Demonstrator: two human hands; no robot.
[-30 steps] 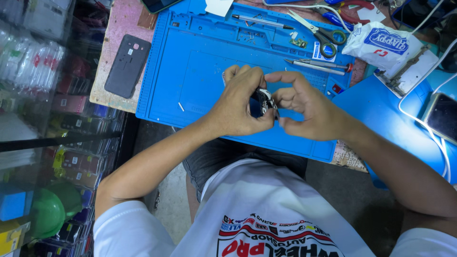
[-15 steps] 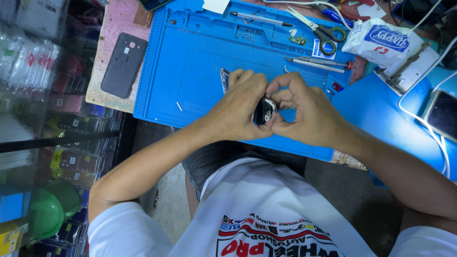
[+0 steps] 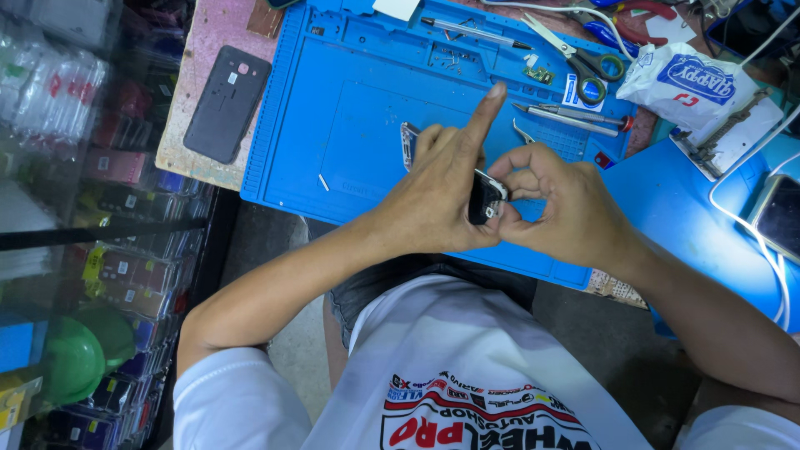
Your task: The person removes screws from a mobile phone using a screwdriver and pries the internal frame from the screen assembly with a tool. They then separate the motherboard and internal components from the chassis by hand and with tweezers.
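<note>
Both hands meet over the near edge of a blue work mat (image 3: 350, 100). My left hand (image 3: 437, 196) grips a small dark phone (image 3: 485, 198) held on edge, its index finger stretched straight up and away. My right hand (image 3: 560, 204) pinches the same phone from the right side with thumb and fingers curled. Much of the phone is hidden between the two hands. A thin part with a light edge (image 3: 406, 143) shows just behind my left fingers.
A dark phone back cover (image 3: 227, 102) lies on a pink board left of the mat. Scissors (image 3: 583, 60), tweezers (image 3: 567, 118), a pen-like tool (image 3: 475, 33) and small screws lie at the mat's far side. A white plastic bag (image 3: 687, 79) and a cabled phone (image 3: 779, 218) are right.
My left index finger has lifted off the phone and now points straight out. Both hands stayed together on the phone and shifted slightly.
</note>
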